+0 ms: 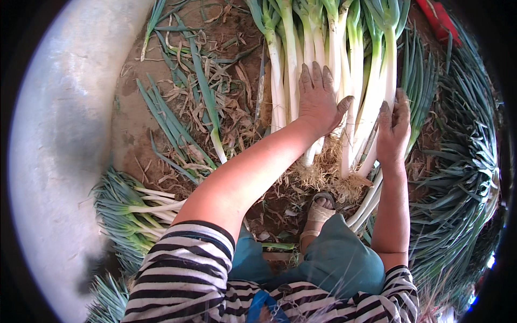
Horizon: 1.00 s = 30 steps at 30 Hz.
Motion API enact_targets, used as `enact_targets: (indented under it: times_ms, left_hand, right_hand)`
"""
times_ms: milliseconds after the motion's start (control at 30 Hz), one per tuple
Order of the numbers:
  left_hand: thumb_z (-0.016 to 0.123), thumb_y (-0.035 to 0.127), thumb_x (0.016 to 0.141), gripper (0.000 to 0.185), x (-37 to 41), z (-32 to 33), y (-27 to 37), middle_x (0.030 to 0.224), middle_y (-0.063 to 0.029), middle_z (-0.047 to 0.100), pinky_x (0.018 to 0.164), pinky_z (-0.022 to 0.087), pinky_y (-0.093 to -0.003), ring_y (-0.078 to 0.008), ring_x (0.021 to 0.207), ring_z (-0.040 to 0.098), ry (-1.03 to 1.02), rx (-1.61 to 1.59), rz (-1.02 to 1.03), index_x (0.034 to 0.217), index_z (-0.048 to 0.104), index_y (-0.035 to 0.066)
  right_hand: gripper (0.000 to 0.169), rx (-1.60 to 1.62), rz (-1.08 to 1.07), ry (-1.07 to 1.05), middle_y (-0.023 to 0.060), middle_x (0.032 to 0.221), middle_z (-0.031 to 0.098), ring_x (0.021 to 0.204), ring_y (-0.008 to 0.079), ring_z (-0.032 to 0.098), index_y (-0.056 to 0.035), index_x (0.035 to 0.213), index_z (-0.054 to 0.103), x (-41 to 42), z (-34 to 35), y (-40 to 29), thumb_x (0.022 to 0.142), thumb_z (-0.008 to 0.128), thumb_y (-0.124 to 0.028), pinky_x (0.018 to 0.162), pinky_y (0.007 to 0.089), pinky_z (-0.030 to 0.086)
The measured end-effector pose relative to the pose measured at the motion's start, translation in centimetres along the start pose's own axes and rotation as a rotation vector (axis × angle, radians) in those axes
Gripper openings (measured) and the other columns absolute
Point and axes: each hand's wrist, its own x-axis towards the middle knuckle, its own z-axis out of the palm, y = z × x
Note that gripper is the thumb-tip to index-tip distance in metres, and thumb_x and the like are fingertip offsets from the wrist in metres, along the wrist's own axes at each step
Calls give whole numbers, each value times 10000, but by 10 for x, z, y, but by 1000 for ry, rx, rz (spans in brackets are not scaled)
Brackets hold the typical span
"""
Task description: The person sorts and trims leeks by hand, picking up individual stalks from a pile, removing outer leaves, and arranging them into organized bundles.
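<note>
A row of large green onions (309, 44) lies side by side in front of me, with leafy tops pointing away and hairy roots (315, 171) towards me. My left hand (321, 101) rests on the white stalks near the middle, palm down with its fingers spread. At the right side of the row, my right hand (395, 125) lies against the outermost stalk, its thumb and fingers pointing forward. Whether its fingers close around that stalk cannot be told.
Loose green leaves (198, 60) and dry husks (230, 117) litter the ground at left. More green onions are piled at lower left (137, 214) and along the right (452, 206). A pale wall-like surface (60, 141) borders the left. A red object (440, 24) lies at upper right.
</note>
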Motion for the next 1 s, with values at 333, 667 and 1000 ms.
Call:
enact_targets:
  times_ms: [333,667,1000]
  left_hand:
    - [321,220,884,642,21,0,4,1429,-289,10,1096,43,-471,-459,1317,-12,-173,207,-20,1378,28,-66]
    - [347,326,927,620,-8,-42,-27,1451,-210,54,1114,67,-389,-327,1348,60,-384,177,181,1390,98,-5]
    - [458,178,894,220,-118,-168,86,915,-172,584,869,434,-364,-250,887,545,-575,-437,496,927,586,2]
  right_hand:
    - [578,-932,187,-400,180,870,633,751,307,625,6,1383,147,25,36,-5,936,319,-317,649,414,491]
    - [547,-855,233,-355,216,771,624,753,369,609,-40,1362,241,22,23,12,939,286,-384,679,448,479]
    - [297,32,29,102,156,845,648,653,166,609,-33,1164,530,-53,-13,31,891,474,-135,582,297,501]
